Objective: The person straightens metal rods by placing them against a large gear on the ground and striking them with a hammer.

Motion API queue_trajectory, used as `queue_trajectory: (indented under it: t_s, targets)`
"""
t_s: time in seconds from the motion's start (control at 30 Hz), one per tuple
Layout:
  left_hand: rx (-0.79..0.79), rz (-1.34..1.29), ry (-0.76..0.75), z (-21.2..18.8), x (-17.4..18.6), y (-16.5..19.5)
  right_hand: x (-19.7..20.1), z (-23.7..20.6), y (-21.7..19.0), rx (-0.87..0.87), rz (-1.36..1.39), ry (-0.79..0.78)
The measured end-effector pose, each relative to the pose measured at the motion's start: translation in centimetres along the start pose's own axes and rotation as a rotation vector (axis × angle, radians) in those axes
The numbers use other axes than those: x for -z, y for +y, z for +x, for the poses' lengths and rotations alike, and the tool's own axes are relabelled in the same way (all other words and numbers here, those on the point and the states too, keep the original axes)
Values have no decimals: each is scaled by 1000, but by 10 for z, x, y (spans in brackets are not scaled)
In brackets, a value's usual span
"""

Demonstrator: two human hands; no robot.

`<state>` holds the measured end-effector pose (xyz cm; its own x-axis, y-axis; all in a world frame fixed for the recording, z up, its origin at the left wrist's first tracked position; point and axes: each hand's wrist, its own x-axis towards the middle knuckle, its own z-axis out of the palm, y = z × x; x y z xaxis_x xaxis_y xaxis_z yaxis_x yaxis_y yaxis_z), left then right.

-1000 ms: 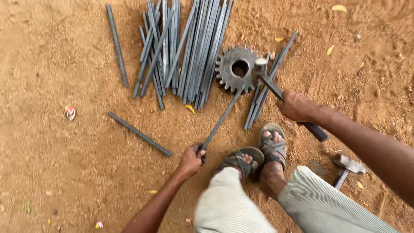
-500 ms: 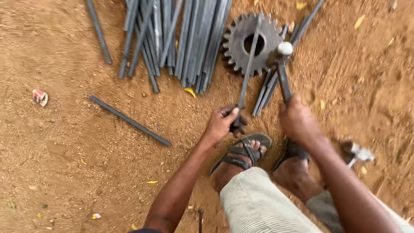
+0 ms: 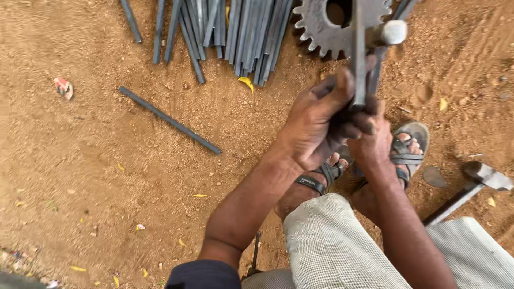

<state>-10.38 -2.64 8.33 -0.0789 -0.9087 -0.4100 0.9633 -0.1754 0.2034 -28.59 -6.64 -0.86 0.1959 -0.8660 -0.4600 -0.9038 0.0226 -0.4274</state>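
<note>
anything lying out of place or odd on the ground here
One grey rod lies alone and askew on the dirt, apart from the rod pile. A hammer lies by the right foot. Nothing looks damaged.

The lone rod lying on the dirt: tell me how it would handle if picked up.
The lone rod looks like straight grey metal, so probably stiff and heavy for its thinness. Loose dirt under it would likely stop it rolling.

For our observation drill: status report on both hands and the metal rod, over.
Left hand and right hand both clamped on metal rod. Rod upright over gear wheel. Rod pile beside; hammer on dirt.
</note>
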Motion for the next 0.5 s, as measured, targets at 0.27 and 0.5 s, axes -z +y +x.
queue_trajectory:
  t_s: [0.27,0.5]
  targets:
    - [-91,-55,-114,12,-11,3,-15,3,9,73,62,57]
    - [-99,-61,-138,17,-10,1,-22,5,22,-13,51,37]
